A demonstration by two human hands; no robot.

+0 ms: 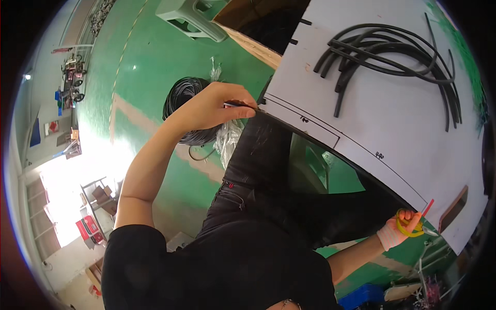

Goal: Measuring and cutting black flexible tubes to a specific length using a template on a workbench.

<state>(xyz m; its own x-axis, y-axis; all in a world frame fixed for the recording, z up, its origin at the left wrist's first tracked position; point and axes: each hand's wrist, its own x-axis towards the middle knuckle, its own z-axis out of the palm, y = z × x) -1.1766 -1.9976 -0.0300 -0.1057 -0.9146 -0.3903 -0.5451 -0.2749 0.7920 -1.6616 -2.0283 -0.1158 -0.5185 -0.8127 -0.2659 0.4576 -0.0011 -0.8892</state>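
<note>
My left hand (222, 105) is closed at the left end of the white table (310, 98), pinching the end of a thin black tube (238, 105). A dark line runs from there along the near table edge towards my right hand; I cannot tell how much of it is tube and how much is edge. At the near right corner, my right hand (401, 227) wears a pale striped glove with bare fingertips. Yellow-handled scissors (411, 234) hang in its grip, and a thin red stick (428, 207) stands up beside the fingers. Black lines (361, 147) with handwritten marks cross the tabletop.
Several cut black tubes (387, 51) lie curved in a pile at the far side of the table. A dark slot (454, 206) is near its right end. On the green floor sit a coil of black tubing (181, 98), a plastic stool (191, 18) and a cardboard box (253, 46).
</note>
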